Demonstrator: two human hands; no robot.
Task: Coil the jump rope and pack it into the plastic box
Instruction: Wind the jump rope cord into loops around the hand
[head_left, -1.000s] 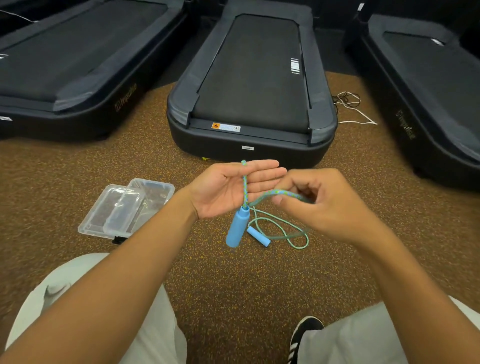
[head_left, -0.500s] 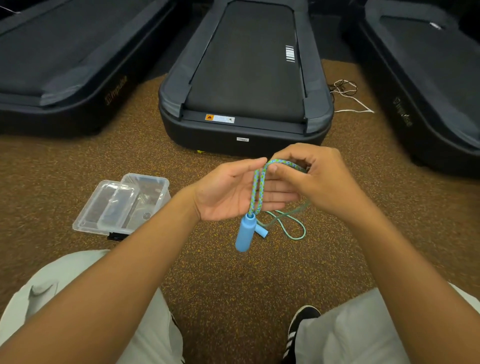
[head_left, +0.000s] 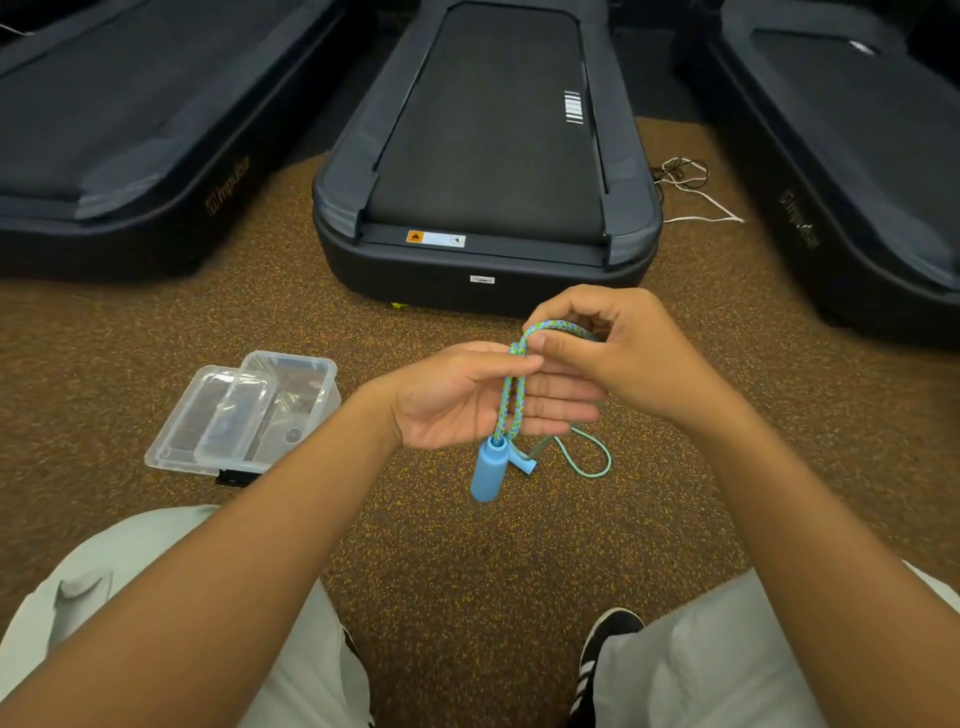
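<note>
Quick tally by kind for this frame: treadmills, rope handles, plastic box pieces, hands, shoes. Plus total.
Black treadmills: 3
Blue cylindrical jump rope handles: 2
Clear plastic box pieces on the carpet: 2
Bare hands: 2, left hand, right hand
Black striped shoes: 1
Total: 10

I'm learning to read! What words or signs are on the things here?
"Impulse", as far as it can be read, in gold: left treadmill's side.
Gold logo on right treadmill: too blurred.
Orange warning triangle sticker on middle treadmill: text too small.
Small white tag: unreadable.
White barcode-like stripes: no words.
</note>
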